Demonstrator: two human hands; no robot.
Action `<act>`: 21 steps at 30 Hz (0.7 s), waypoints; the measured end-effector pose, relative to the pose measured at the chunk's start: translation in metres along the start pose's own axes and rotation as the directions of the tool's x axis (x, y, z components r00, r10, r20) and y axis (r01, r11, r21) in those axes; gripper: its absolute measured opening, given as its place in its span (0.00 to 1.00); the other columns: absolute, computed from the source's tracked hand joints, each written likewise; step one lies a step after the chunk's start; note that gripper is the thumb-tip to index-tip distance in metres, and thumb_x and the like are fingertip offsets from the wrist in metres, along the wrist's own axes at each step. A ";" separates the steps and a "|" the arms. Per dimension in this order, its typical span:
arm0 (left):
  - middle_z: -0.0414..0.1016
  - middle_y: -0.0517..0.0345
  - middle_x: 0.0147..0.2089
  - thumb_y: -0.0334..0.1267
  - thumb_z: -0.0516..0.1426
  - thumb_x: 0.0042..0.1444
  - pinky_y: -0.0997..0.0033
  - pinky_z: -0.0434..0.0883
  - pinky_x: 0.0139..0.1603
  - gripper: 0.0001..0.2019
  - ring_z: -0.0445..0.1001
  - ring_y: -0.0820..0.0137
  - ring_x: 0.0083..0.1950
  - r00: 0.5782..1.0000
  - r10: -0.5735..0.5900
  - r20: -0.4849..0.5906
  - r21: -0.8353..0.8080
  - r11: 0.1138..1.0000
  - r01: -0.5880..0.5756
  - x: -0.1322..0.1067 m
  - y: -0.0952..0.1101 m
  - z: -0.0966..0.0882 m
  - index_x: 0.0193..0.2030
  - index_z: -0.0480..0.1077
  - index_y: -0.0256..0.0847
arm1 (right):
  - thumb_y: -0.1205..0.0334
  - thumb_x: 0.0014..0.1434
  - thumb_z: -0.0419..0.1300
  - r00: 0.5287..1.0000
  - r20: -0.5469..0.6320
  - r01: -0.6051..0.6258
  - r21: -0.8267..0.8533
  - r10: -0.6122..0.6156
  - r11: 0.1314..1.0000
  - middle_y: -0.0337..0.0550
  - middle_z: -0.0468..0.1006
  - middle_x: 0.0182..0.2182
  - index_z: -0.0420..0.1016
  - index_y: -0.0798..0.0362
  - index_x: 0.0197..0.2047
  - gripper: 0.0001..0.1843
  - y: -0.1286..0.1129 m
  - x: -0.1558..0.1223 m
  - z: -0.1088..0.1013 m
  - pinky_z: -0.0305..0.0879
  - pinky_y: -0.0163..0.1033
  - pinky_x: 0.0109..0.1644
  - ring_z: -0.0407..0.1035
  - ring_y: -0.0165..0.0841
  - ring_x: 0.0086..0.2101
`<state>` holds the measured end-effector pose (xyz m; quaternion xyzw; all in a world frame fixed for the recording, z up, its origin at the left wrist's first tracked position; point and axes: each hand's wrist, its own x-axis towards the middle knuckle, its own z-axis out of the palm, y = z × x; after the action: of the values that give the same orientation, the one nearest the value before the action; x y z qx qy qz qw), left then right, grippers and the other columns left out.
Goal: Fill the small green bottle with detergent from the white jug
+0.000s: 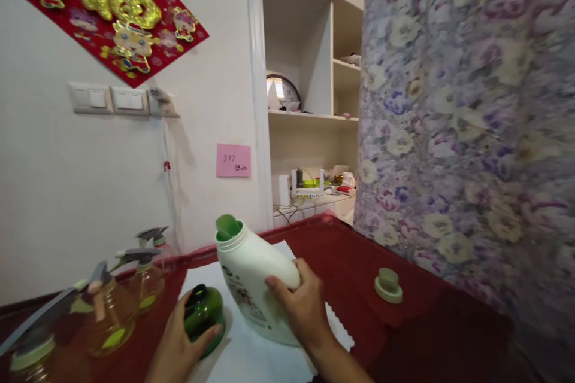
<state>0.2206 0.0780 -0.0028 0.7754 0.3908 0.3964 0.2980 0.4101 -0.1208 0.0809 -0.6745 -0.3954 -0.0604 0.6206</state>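
Observation:
My right hand (299, 305) grips a white plastic bottle (256, 275), which tilts up and to the left and has a green-lined open neck. My left hand (177, 347) wraps around a small dark green bottle (203, 313), which stands on a white sheet (251, 359) close to the white bottle. A round beige-green cap (388, 285) lies on the dark red tablecloth (345, 275), to the right of both hands. Several glass spray bottles with grey triggers, among them one (146, 281), stand left of my left hand, not touching it.
A floral curtain (467, 131) fills the right side. Behind the table are white shelves (309, 72) holding a router (308, 184) and clutter. On the wall are light switches (108, 100), a pink note (233, 160) and a red poster (108, 6).

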 end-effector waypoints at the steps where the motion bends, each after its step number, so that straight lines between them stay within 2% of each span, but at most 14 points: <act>1: 0.64 0.28 0.68 0.62 0.63 0.43 0.36 0.60 0.70 0.50 0.65 0.37 0.68 1.000 -0.006 -0.001 0.002 1.000 0.006 0.000 0.001 0.000 0.67 0.56 0.32 | 0.33 0.52 0.65 1.000 0.020 0.000 -0.011 0.000 1.000 0.39 0.77 0.23 0.70 0.47 0.30 0.25 -0.003 0.002 -0.003 0.65 0.40 0.26 0.71 0.40 0.25; 4: 0.62 0.29 0.69 0.59 0.62 0.45 0.38 0.60 0.70 0.48 0.64 0.38 0.70 1.000 0.003 0.007 -0.002 1.000 -0.003 -0.006 0.009 0.000 0.68 0.55 0.32 | 0.35 0.50 0.67 0.995 0.101 0.011 -0.044 -0.006 0.999 0.41 0.79 0.26 0.73 0.47 0.32 0.23 -0.011 0.009 -0.020 0.64 0.41 0.31 0.73 0.42 0.29; 7: 0.61 0.30 0.70 0.53 0.62 0.48 0.40 0.62 0.69 0.46 0.64 0.40 0.70 1.000 0.010 0.022 0.001 1.000 -0.010 -0.014 0.017 0.002 0.69 0.54 0.32 | 0.36 0.53 0.65 0.981 0.187 0.059 -0.093 -0.041 0.994 0.43 0.81 0.31 0.77 0.46 0.37 0.23 -0.014 0.018 -0.037 0.64 0.44 0.37 0.74 0.44 0.33; 10: 0.62 0.31 0.69 0.48 0.63 0.49 0.41 0.63 0.68 0.43 0.64 0.42 0.70 1.000 0.010 0.028 0.012 1.000 -0.010 -0.019 0.022 0.002 0.69 0.54 0.33 | 0.34 0.53 0.63 0.959 0.276 0.106 -0.162 -0.058 0.981 0.45 0.81 0.32 0.77 0.48 0.37 0.24 -0.016 0.029 -0.048 0.62 0.45 0.38 0.74 0.47 0.34; 16: 0.65 0.42 0.69 0.40 0.65 0.48 0.47 0.66 0.65 0.40 0.66 0.47 0.68 0.999 -0.032 0.027 0.007 0.999 0.032 -0.028 0.031 0.000 0.68 0.57 0.43 | 0.32 0.57 0.57 0.890 0.443 0.317 -0.429 -0.109 0.846 0.42 0.81 0.34 0.76 0.46 0.41 0.27 -0.023 0.043 -0.056 0.60 0.45 0.39 0.75 0.47 0.36; 21: 0.66 0.44 0.68 0.38 0.66 0.46 0.51 0.66 0.63 0.41 0.68 0.50 0.66 0.998 -0.048 0.042 0.014 0.999 0.048 -0.032 0.040 -0.002 0.68 0.58 0.45 | 0.30 0.58 0.56 0.840 0.530 0.410 -0.478 -0.116 0.777 0.39 0.81 0.34 0.74 0.44 0.40 0.26 -0.023 0.049 -0.052 0.60 0.43 0.37 0.75 0.45 0.36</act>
<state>0.2210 0.0305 0.0166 0.7759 0.4054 0.3701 0.3109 0.4508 -0.1464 0.1384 -0.7587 -0.5903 -0.0997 0.2568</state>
